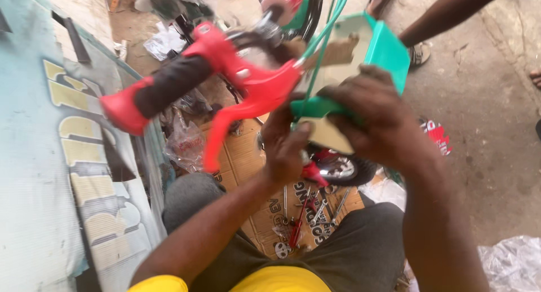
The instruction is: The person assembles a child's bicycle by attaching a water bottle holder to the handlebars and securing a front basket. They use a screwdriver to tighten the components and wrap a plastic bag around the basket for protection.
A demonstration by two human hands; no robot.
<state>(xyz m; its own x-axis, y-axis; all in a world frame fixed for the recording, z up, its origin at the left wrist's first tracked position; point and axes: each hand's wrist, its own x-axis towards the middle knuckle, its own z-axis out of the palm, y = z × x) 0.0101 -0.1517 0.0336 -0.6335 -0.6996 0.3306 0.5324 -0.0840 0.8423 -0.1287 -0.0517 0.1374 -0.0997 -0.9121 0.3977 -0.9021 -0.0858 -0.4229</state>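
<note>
One red plastic brake lever point(248, 103), one black rubber handlebar grip point(169, 85), one teal plastic basket point(377, 44), one flattened brown cardboard sheet point(248, 157), and two hands at work: left hand point(284, 145), right hand point(375, 120).

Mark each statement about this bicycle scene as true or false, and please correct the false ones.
1. Both hands are on the teal plastic panel. True: the right hand grips it from above and the left hand touches its lower edge.
2. The brake lever is blue. False: it is red, next to a black handlebar grip with a red end.
3. Tools lie on flattened cardboard below the hands. True.
4. The left hand holds a wrench. False: no tool is visible in either hand.
5. Another person's sandalled foot shows at the top right. True.
</note>
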